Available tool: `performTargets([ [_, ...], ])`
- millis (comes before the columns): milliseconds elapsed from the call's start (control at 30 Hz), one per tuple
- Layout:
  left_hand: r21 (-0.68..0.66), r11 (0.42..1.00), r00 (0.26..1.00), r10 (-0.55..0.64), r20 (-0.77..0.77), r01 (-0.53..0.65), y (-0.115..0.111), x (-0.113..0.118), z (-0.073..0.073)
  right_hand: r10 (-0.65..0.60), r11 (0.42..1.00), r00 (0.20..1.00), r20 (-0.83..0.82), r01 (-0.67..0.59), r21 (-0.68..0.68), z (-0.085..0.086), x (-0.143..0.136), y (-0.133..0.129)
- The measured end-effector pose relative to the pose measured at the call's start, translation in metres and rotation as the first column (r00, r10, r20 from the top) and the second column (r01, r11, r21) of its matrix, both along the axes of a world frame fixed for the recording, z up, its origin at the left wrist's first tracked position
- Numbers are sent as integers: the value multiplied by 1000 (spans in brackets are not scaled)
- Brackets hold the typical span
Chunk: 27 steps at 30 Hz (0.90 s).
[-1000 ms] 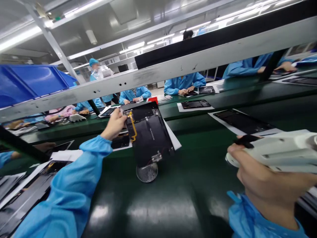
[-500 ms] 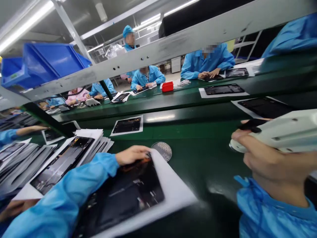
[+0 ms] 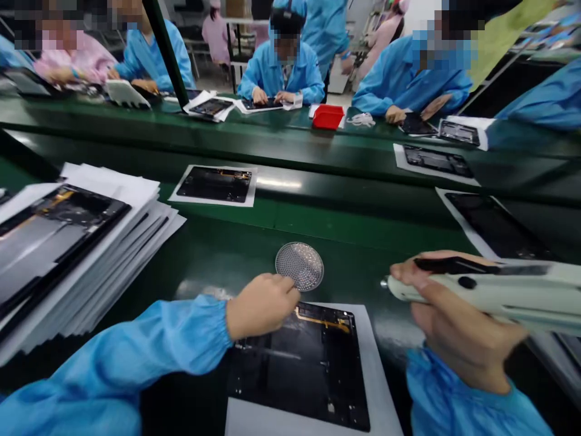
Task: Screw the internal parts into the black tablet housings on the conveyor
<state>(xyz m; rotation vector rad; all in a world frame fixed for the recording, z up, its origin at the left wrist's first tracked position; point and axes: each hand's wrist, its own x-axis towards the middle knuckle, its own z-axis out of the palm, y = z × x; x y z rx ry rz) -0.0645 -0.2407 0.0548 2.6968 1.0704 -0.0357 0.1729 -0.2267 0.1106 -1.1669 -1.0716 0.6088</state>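
My right hand (image 3: 458,309) is wrapped round a pale green electric screwdriver (image 3: 508,297) with a black lever, its small metal tip pointing left. My left hand (image 3: 265,306) is closed in a pinch at the near edge of a round, clear perforated plate (image 3: 297,261). Whatever its fingertips hold is hidden or too small to make out. Below the left hand lies an opened black tablet housing (image 3: 304,369) with an orange flex cable along its top, flat on a white sheet (image 3: 267,418).
At left rises a stack of white sheets (image 3: 122,260) and housings, with an open housing (image 3: 49,236) on top. Other sheeted housings lie along the green line, one (image 3: 215,183) ahead and one (image 3: 494,224) at right. Co-workers sit opposite, near a red bin (image 3: 327,116).
My left hand has left the housing's top corner and is now at the perforated plate. The housing lies squarer in front of me. My view has turned and tipped downward. The right hand keeps the screwdriver.
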Motion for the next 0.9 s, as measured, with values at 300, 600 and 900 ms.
performTargets([
  [300, 132, 985, 991, 96, 91, -108, -25, -17, -48, 377, 917, 905, -197, -395, -60, -52, -56, 43],
  [600, 37, 999, 986, 21, 164, -28, -29, -14, -38, 371, 912, 916, -153, -390, -124, -63, -58, 43],
  [900, 9, 1000, 984, 5, 178, -7, -29, -12, -40, 348, 919, 929, -124, -364, -152, -63, -61, 43],
])
